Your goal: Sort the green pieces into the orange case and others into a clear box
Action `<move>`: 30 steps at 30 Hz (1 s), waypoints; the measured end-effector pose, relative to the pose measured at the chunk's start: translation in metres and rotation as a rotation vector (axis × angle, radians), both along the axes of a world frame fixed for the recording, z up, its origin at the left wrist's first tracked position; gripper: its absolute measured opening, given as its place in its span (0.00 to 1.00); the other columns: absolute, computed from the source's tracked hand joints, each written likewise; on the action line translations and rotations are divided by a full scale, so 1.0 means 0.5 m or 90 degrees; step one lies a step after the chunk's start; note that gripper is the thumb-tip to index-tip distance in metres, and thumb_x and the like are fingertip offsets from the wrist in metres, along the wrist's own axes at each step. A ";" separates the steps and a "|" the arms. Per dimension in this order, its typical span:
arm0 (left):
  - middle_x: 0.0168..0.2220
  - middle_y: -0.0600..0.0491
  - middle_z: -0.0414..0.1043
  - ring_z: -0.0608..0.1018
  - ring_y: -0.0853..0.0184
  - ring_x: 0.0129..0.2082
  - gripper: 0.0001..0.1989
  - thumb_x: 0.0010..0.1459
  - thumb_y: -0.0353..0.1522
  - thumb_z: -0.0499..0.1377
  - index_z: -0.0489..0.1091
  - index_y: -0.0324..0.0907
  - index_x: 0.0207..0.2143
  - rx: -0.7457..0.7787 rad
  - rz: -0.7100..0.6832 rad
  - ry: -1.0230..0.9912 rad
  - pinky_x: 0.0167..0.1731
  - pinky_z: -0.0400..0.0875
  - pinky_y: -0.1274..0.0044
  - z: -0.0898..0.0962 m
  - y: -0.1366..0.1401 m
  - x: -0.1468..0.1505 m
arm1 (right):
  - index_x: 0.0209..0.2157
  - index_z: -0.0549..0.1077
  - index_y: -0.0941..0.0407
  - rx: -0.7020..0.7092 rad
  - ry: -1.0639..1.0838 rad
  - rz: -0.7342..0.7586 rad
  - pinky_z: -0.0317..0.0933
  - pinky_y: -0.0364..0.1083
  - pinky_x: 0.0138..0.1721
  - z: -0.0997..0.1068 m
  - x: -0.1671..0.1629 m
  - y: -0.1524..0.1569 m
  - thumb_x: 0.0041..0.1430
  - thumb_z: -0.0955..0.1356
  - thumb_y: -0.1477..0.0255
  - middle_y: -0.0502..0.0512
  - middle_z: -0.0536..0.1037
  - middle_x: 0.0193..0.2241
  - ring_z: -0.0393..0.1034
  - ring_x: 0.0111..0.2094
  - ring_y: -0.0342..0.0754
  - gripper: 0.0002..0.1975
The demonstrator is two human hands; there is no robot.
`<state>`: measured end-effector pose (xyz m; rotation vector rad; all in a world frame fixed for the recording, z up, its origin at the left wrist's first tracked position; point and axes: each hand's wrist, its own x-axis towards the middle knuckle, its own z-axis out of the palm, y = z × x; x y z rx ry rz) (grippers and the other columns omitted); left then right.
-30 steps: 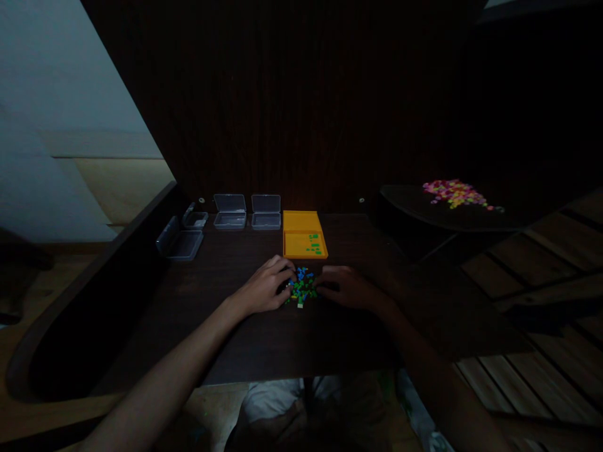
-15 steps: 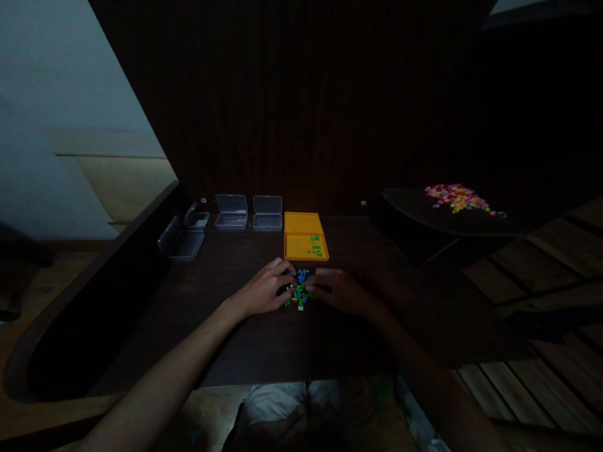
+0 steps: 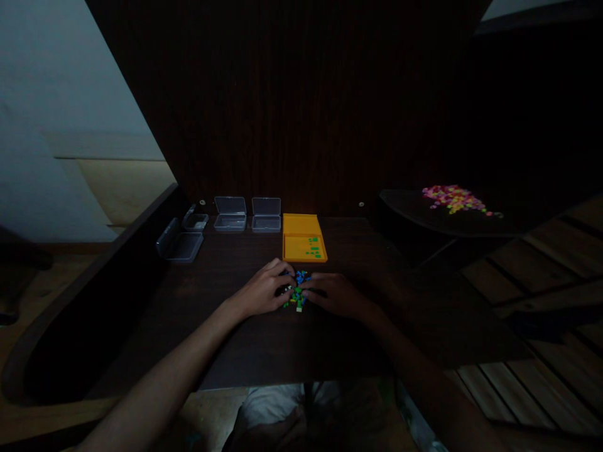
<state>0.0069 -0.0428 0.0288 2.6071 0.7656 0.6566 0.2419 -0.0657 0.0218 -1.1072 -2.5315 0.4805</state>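
A small pile of loose toy building bricks, mostly green and blue with a few white and yellow ones, lies on the dark table between my hands. My left hand curls around the pile's left side, its thumb and fingertips apart and touching the bricks. From the right, my right hand reaches over the pile's edge with fingers and thumb apart. No brick shows lifted in either hand, though the fingertips partly cover the pile. Just beyond stands an opened yellow case, with several green bricks in its near half.
Opened clear plastic boxes stand at the back left, among them one box beside the yellow case and another box near the side panel. Pink and yellow small pieces are heaped on a dark shelf at right. A tall dark panel rises behind.
The right hand's fingers have shifted slightly in over the pile's right side. My left hand keeps nearly the same place. The whole view has moved very slightly.
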 end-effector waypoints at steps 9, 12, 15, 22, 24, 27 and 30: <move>0.44 0.47 0.70 0.71 0.60 0.46 0.07 0.61 0.32 0.58 0.76 0.41 0.35 -0.017 0.038 -0.001 0.48 0.69 0.68 -0.003 0.003 0.013 | 0.44 0.79 0.54 0.012 -0.041 -0.014 0.62 0.45 0.39 -0.001 -0.013 0.004 0.66 0.64 0.67 0.57 0.79 0.36 0.73 0.36 0.48 0.13; 0.44 0.47 0.70 0.71 0.60 0.46 0.06 0.60 0.32 0.58 0.76 0.41 0.36 -0.015 0.026 -0.003 0.48 0.69 0.68 -0.002 0.002 0.013 | 0.45 0.78 0.53 0.011 -0.044 -0.015 0.62 0.44 0.39 0.001 -0.013 0.004 0.65 0.64 0.68 0.56 0.80 0.36 0.73 0.37 0.48 0.13; 0.44 0.47 0.70 0.71 0.60 0.46 0.07 0.61 0.31 0.57 0.76 0.41 0.35 -0.002 0.022 0.008 0.48 0.69 0.68 -0.001 0.001 0.012 | 0.46 0.78 0.53 0.011 -0.050 -0.025 0.62 0.44 0.40 0.002 -0.011 0.005 0.65 0.64 0.68 0.56 0.80 0.37 0.73 0.38 0.47 0.13; 0.42 0.47 0.71 0.71 0.62 0.44 0.09 0.64 0.30 0.53 0.73 0.40 0.35 0.005 -0.005 0.005 0.47 0.69 0.70 0.001 -0.001 0.014 | 0.42 0.79 0.53 0.010 -0.051 -0.037 0.60 0.43 0.37 0.005 -0.005 0.006 0.64 0.65 0.69 0.55 0.79 0.34 0.72 0.35 0.46 0.11; 0.42 0.47 0.71 0.71 0.63 0.44 0.08 0.64 0.30 0.53 0.72 0.40 0.35 -0.018 -0.006 -0.014 0.47 0.69 0.70 0.002 0.000 0.012 | 0.42 0.79 0.54 0.011 -0.032 -0.041 0.60 0.43 0.37 0.005 -0.005 0.005 0.63 0.66 0.69 0.55 0.78 0.34 0.72 0.35 0.46 0.11; 0.43 0.48 0.71 0.71 0.63 0.45 0.08 0.65 0.31 0.53 0.71 0.41 0.36 -0.056 0.003 -0.059 0.48 0.68 0.70 0.002 0.003 0.009 | 0.43 0.78 0.54 0.008 0.024 -0.048 0.60 0.42 0.36 0.003 -0.005 0.005 0.64 0.66 0.69 0.53 0.77 0.32 0.71 0.33 0.45 0.11; 0.42 0.48 0.72 0.72 0.64 0.45 0.07 0.65 0.32 0.54 0.71 0.41 0.35 -0.097 0.012 -0.098 0.49 0.67 0.70 0.004 0.005 0.009 | 0.42 0.78 0.54 0.020 0.073 -0.058 0.59 0.42 0.34 0.000 -0.006 0.005 0.64 0.66 0.69 0.51 0.74 0.28 0.68 0.30 0.44 0.10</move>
